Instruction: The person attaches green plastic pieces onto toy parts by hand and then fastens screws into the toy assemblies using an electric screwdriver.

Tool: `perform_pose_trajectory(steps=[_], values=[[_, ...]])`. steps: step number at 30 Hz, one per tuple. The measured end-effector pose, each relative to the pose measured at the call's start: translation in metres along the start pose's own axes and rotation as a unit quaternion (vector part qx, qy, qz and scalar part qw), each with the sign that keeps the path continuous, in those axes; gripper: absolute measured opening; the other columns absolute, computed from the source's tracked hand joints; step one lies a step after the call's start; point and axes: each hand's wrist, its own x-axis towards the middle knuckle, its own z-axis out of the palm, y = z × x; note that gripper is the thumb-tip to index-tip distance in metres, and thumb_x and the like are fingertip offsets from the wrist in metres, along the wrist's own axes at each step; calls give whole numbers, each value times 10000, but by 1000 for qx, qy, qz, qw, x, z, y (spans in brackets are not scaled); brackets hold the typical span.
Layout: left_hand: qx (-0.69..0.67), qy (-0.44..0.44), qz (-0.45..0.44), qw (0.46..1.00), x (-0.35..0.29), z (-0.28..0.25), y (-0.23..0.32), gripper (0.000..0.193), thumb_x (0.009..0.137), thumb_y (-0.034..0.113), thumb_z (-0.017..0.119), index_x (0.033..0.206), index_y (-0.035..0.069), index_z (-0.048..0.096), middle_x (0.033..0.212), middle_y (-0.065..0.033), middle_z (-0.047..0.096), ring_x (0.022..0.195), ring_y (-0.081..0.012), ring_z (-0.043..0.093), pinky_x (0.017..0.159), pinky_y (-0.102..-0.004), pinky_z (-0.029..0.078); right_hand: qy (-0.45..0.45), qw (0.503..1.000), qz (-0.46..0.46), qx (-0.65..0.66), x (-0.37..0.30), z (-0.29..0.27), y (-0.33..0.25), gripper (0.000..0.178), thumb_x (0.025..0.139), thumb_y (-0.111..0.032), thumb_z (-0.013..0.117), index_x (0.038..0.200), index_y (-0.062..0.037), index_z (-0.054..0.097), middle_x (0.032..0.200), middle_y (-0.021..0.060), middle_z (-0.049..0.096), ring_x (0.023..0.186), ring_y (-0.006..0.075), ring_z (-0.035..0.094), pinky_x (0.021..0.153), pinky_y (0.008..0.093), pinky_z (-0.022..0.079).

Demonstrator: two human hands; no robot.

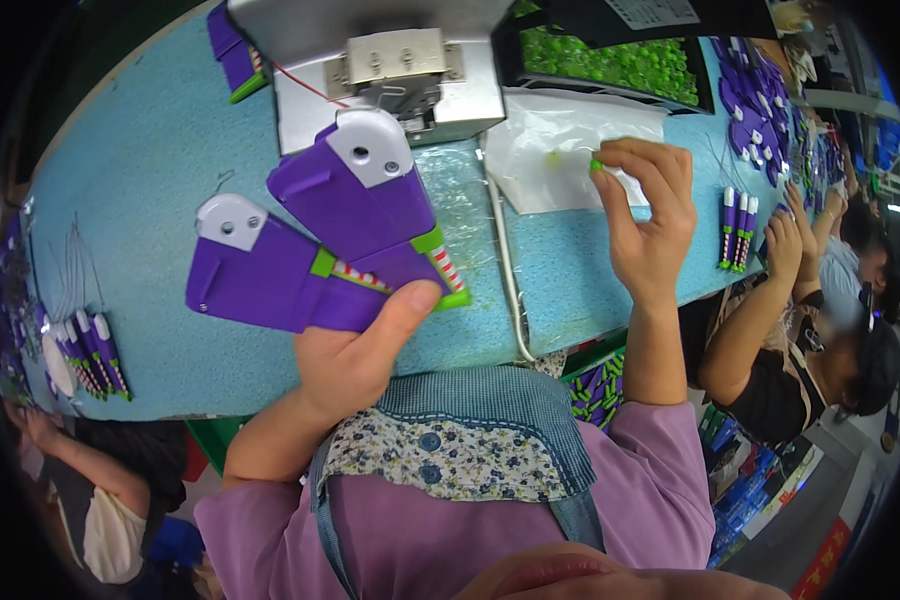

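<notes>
My left hand [355, 355] is closed around two flat purple plastic cleaver-shaped pieces, fanned apart with the thumb on top. The upper purple piece [355, 215] has a white corner with holes, and a red-and-white striped strip with green ends runs along its narrow part. The lower purple piece [245, 280] looks alike and points left. Raised to the right, my right hand [650, 215] pinches a small green plastic part [596, 166] between thumb and fingers. Its spot is above a white plastic sheet [560, 125], apart from the purple pieces.
A metal press-like machine [395, 75] stands at the back, beside a black tray [707, 80] of small green parts [610, 62]. Another purple piece [233, 55] lies back left. Purple pieces [755, 120] are heaped at right. Co-workers' hands [785, 235] are near. A pale cable [505, 250] crosses the blue table [150, 230].
</notes>
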Motion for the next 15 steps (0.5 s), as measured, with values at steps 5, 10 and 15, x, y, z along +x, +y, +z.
perform_pose_trajectory(steps=[5,10,15], values=[[66,19,-2,998,-2,6,-7,173,878,50,642,1044,9,609,954,-27,626,854,-107,573,768,-252,460,-57,947,74,306,-16,4,-47,161,737,-41,714,886,-8,663,942,106,640,881,216,541,777,310,416],[63,-13,0,998,-7,1,-3,174,885,74,643,1049,20,617,959,-32,640,865,-110,586,770,-257,474,-99,907,96,399,-24,13,-69,172,749,-63,715,908,-18,667,937,105,639,859,212,534,764,302,413],[69,-7,8,998,-7,2,-1,158,864,47,659,1015,8,633,931,-39,653,820,-119,604,729,-259,484,-122,920,66,366,-24,15,-74,172,731,-49,742,882,-24,664,920,104,645,808,196,553,725,289,428]])
